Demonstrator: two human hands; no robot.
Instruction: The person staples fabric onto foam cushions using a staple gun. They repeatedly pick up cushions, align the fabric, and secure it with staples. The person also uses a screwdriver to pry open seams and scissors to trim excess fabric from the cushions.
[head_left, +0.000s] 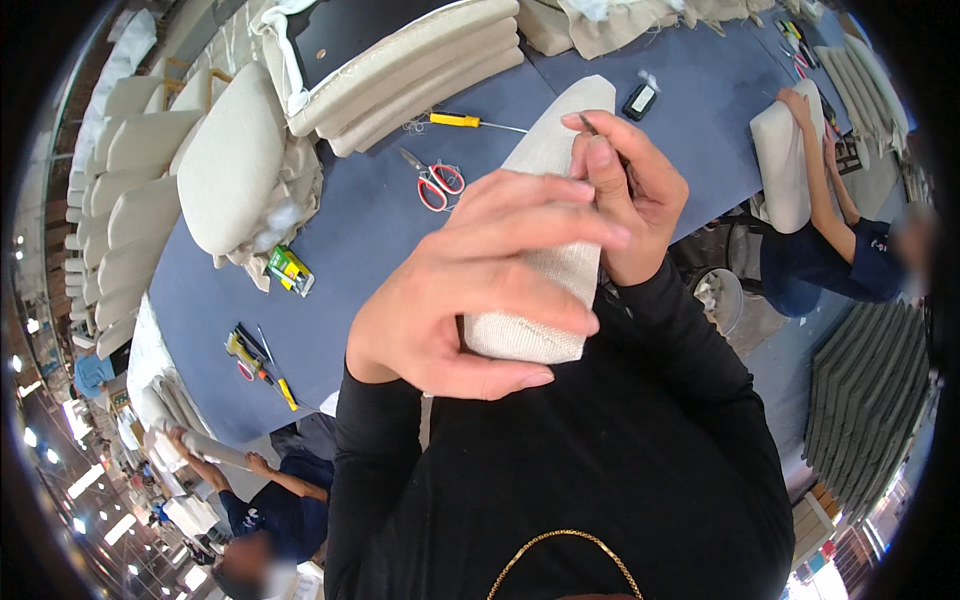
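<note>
From the head view, I see the left hand (485,285), fingers spread, clamped around a beige padded piece (562,265); the right hand (635,190) pinches a thin dark item (587,123). Held before the chest, the piece's long axis points away, leaning right, across the table's (350,215) near edge.

bright indoor light, glaring ceiling lights (86,481) at lower left, black corners, fisheye bending toward the rim

The left hand (445,285) hides (in part) the beige cushion (565,135).
</note>
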